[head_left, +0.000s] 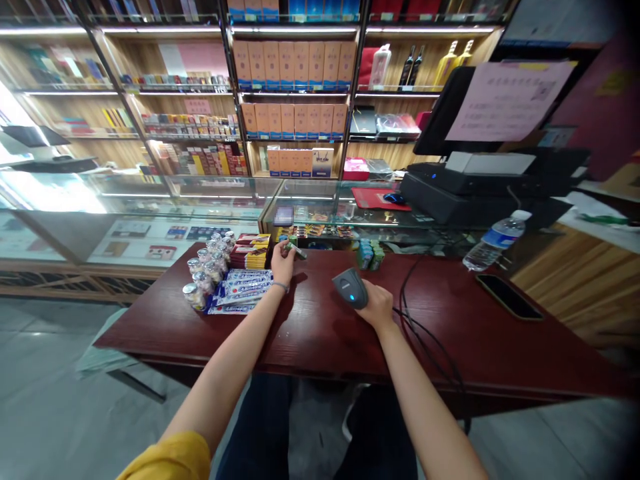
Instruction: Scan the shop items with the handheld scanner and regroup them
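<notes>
My right hand (379,305) is wrapped around a dark grey barcode scanner (349,289) with a lit blue light, held just above the tabletop. My left hand (283,264) pinches a small slim green-and-white pack (299,251) near the far side of the table. Its exact kind is too small to make out. Beside the left wrist lie blue-and-white wrapped packets (239,292). Behind these sit dark red and yellow packets (250,251). Several jars with silvery lids (203,280) stand in rows at the left. Several small green and blue packs (369,255) are grouped beyond the scanner.
On the dark red table (320,340), a black cable (417,327) loops at the right, near a water bottle (495,240) and a phone (509,296). Behind it runs a glass display counter (215,200), with a monitor (445,110) at right. A stool (103,347) is at left.
</notes>
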Demonstrator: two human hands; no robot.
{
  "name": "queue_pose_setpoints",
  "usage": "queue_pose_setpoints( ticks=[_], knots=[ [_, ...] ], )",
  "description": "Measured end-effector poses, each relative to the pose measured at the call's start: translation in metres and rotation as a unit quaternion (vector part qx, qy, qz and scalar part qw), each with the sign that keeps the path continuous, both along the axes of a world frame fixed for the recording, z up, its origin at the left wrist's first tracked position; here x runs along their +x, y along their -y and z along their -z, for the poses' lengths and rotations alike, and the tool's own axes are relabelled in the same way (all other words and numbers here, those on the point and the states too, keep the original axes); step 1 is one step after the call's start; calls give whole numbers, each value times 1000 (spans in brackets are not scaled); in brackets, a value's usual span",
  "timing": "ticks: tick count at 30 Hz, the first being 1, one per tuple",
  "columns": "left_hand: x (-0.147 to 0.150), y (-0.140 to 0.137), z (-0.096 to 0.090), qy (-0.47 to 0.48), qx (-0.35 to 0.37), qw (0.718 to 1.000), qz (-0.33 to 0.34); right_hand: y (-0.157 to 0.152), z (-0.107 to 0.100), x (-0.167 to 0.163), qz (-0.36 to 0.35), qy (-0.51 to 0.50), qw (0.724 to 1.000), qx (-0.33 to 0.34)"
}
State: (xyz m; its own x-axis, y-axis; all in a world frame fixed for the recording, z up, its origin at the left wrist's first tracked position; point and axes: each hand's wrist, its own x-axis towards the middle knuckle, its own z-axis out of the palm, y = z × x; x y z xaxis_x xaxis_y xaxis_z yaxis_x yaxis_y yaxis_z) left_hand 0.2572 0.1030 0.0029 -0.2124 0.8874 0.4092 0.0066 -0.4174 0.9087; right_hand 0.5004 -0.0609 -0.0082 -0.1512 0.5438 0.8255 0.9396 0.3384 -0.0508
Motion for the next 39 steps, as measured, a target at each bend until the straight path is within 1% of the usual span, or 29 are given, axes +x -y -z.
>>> queue_pose_setpoints(
  ticks=[2, 3, 6, 8, 10, 14, 19, 22, 25, 28, 30, 35, 37, 39],
  knots=[
    [9, 8, 4, 94, -34, 993, 55, 1, 0, 0, -2, 5, 1000, 3],
    [13, 12, 7, 124, -47, 988, 80, 2, 0, 0, -2, 10, 1000, 7],
    [18, 19, 18, 154, -70, 978, 120, 4, 0, -1, 12, 25, 999, 21],
    [18, 21, 24, 164, -84, 974, 130, 4, 0, -1, 20, 32, 999, 17],
    [16, 22, 28, 177, -100, 969, 141, 5, 1, -2, 16, 41, 999, 0],
    [15, 22, 28, 195, -114, 961, 157, 5, 0, -6, -13, 70, 997, -36],
    [16, 23, 26, 222, -105, 954, 170, 8, -3, -10, -34, 83, 995, -49],
    [16, 24, 26, 197, -99, 962, 162, 9, -5, -12, -39, 83, 994, -57],
    [17, 24, 27, 173, -73, 968, 166, 9, -7, -15, -42, 83, 994, -64],
    [17, 23, 28, 191, -61, 965, 170, 9, -7, -15, -49, 79, 994, -57],
    [17, 23, 28, 227, -76, 954, 178, 9, -6, -14, -47, 75, 995, -53],
    [16, 25, 24, 342, -118, 908, 212, 9, -3, -11, -44, 71, 995, -53],
    [16, 26, 22, 364, -124, 897, 217, 9, -3, -10, -45, 69, 995, -57],
    [16, 27, 20, 373, -131, 893, 216, 9, -3, -7, -42, 67, 995, -56]
  ],
)
